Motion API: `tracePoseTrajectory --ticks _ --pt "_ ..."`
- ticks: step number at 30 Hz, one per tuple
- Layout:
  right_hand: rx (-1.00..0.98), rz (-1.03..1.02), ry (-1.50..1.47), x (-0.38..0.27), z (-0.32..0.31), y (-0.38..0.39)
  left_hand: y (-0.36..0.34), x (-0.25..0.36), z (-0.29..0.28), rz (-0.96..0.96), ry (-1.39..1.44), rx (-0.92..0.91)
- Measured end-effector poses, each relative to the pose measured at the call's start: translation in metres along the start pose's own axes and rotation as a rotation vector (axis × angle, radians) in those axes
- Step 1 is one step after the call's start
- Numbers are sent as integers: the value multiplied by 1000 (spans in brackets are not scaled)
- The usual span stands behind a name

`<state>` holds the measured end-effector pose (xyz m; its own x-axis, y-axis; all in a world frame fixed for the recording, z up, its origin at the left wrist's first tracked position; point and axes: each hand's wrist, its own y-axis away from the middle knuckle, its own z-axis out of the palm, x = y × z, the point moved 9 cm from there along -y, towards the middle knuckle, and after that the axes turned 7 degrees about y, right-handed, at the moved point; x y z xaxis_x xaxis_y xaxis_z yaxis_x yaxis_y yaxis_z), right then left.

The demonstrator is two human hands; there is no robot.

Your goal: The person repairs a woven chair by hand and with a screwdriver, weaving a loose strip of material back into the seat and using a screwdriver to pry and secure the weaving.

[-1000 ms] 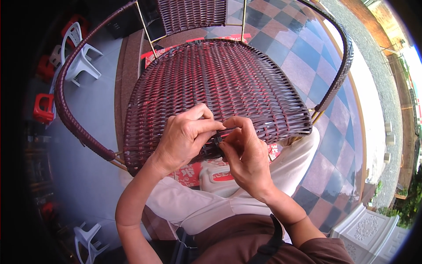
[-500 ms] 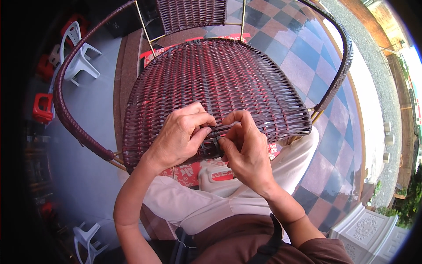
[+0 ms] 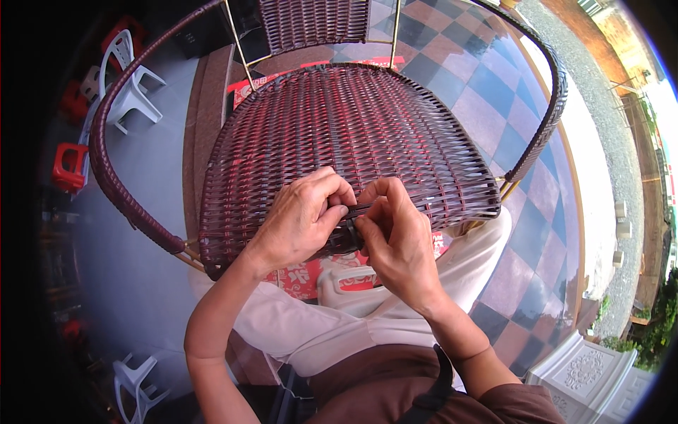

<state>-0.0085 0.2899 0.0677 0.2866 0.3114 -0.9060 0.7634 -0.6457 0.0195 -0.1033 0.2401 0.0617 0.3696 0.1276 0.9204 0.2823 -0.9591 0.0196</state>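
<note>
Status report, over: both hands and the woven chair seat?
Left hand and right hand both pinching a dark strand at the front edge of the wicker seat. Seat rests against the lap. Nothing in the way.

- Dark maroon woven wicker chair seat, under the fingers.
- Pink-and-blue checkered floor tiles beyond the fingers.
- Cream trousers below the fingers.

our hands met at the front edge of the woven seat, whose broad top lay open behind them. the curved armrest fenced our left, the other armrest our right, the backrest closed the far side. beneath the rim, our lap and a white container crowded the space.
</note>
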Motion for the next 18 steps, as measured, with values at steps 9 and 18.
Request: tracePoseTrajectory --ticks 9,18 --pt "139 -139 79 0 -14 11 -1 -12 2 -1 103 -35" --pt "110 -160 182 -5 -16 20 -3 -9 -4 12 45 -47"
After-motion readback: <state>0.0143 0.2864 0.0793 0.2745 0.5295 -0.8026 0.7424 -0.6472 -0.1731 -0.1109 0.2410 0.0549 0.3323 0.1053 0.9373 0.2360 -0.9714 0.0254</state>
